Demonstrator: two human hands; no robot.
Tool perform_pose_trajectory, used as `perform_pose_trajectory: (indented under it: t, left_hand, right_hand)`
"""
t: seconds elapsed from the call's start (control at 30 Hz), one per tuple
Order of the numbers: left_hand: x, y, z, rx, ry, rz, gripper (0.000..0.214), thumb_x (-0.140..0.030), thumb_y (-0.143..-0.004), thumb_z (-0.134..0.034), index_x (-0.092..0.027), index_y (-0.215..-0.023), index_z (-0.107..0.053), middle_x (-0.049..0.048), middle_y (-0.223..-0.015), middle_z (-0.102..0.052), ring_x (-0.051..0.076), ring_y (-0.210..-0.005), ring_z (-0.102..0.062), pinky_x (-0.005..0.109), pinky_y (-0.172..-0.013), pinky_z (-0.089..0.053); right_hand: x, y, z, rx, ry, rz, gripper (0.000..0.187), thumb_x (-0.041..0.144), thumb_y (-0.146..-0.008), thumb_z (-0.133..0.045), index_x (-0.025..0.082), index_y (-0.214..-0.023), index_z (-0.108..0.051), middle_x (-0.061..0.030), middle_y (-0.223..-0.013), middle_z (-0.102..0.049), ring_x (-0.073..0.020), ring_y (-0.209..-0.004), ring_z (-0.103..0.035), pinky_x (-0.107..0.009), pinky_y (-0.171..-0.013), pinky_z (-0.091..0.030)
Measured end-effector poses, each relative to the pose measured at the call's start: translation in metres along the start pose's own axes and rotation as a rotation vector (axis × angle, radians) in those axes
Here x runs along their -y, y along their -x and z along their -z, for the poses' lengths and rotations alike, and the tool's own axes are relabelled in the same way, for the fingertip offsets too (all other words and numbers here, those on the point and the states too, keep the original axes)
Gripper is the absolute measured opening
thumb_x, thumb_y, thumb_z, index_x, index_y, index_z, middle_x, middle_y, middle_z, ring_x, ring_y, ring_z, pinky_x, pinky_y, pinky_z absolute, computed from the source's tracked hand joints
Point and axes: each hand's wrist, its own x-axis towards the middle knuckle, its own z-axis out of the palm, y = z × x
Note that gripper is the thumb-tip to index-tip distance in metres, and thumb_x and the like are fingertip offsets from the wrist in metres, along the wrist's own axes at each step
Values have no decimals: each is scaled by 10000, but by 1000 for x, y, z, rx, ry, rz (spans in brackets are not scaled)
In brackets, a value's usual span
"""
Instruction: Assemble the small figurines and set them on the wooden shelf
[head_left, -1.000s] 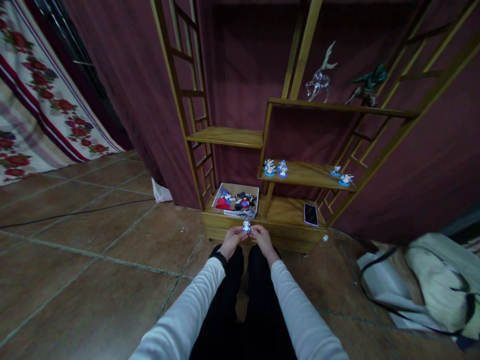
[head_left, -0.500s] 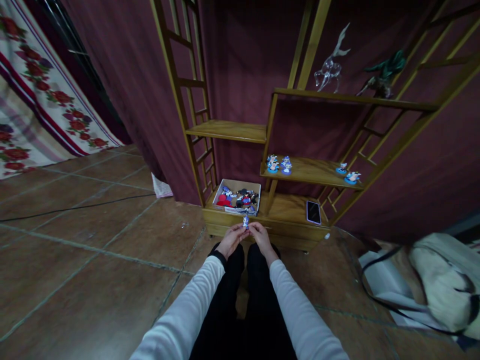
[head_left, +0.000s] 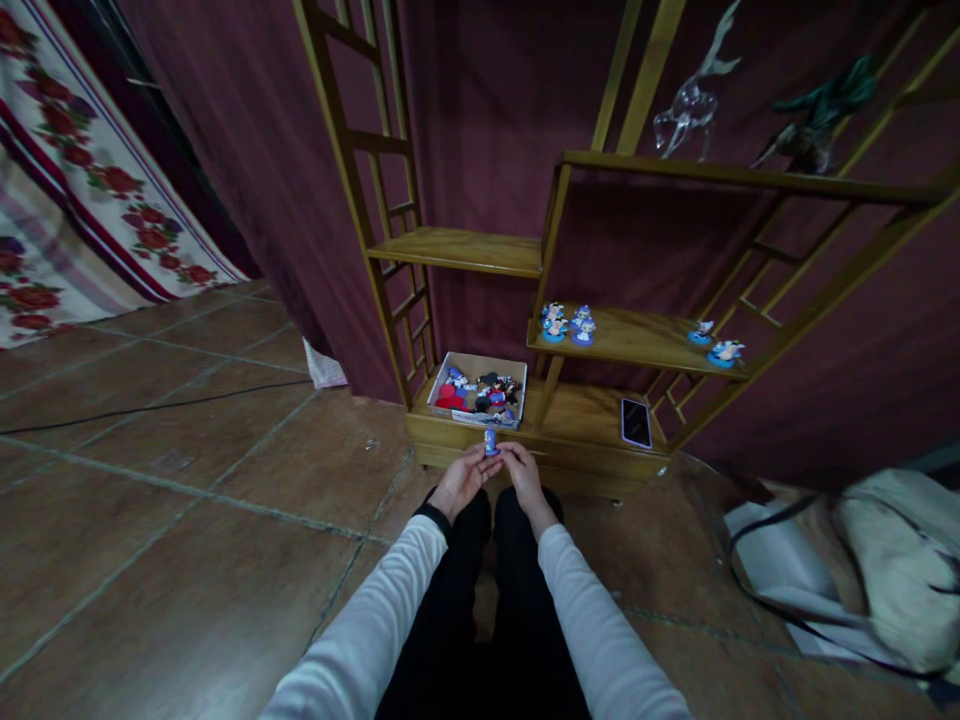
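One small figurine (head_left: 490, 440), blue at its base, is held upright in front of the knees, low in the middle of the view. It is pinched from both sides. The fingertips of the left hand (head_left: 463, 478) are closed on its left side and those of the right hand (head_left: 525, 474) on its right side. Both sleeves are white, and two dark trouser legs are seen beneath them.

At 12 o'clock from the figurine, just beyond it, one open cardboard box (head_left: 480, 362) is set on the bottom board of a wooden shelf unit (head_left: 585, 412). The box is filled with a heap of small toys in red, blue and black, too jumbled to be counted. At 3 o'clock, on the same board, one phone (head_left: 636, 422) is laid flat, well apart from the box.

At 1 o'clock, on the middle shelf, a cluster of what appears to be four figurines on blue bases (head_left: 568, 324) is stood at the left end. Two more (head_left: 716, 342) are placed at the right end. Higher up, on the top shelf, one clear glass deer (head_left: 694, 95) and one dark green figure (head_left: 821, 110) are seen.

At 4 o'clock a pale bag (head_left: 892, 590) with a dark strap is spread on the tiled floor. At 9 o'clock one thin black cable (head_left: 150, 410) is run across the tiles, and a flowered cloth (head_left: 67, 200) is hung beyond it. Nothing is placed between the hands and the box.
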Motion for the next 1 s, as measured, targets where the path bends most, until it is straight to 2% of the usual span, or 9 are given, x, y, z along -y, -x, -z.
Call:
perform_pose_trajectory:
  t: [0.27, 0.67, 0.87, 1.0]
  left_hand:
    - [0, 2, -1, 7, -13, -6, 279, -58, -741, -611, -143, -1004, -584, 85, -921, -675, 170, -855, -651, 380, -898, -460]
    - [2, 3, -5, -1, -36, 5, 247, -64, -743, -608, -115, -985, -607, 115, -965, -672, 187, -877, -650, 355, -862, -489]
    - [6, 3, -4, 24, -74, -54, 262, -58, -699, -660, -129, -947, -613, 81, -924, -671, 162, -854, -644, 345, -886, -470]
    - [12, 1, -4, -12, -128, -132, 319, -69, -635, -722, -148, -920, -603, 47, -898, -664, 144, -845, -633, 334, -887, -459]
  right_hand:
    - [5, 2, 1, 14, 41, -5, 206, 305, -726, -529, 215, -854, -662, -17, -888, -673, -186, -853, -592, -308, -812, -441]
    - [7, 4, 5, -15, 154, 31, 226, 299, -757, -498, 212, -884, -664, -30, -930, -681, -188, -870, -600, -316, -832, -444]
    - [8, 4, 6, 4, 188, 46, 226, 281, -766, -472, 218, -856, -670, -22, -881, -692, -184, -831, -613, -321, -821, -455]
    - [8, 3, 6, 17, 224, 61, 232, 268, -766, -472, 220, -861, -678, -26, -901, -695, -186, -860, -616, -330, -852, -445]
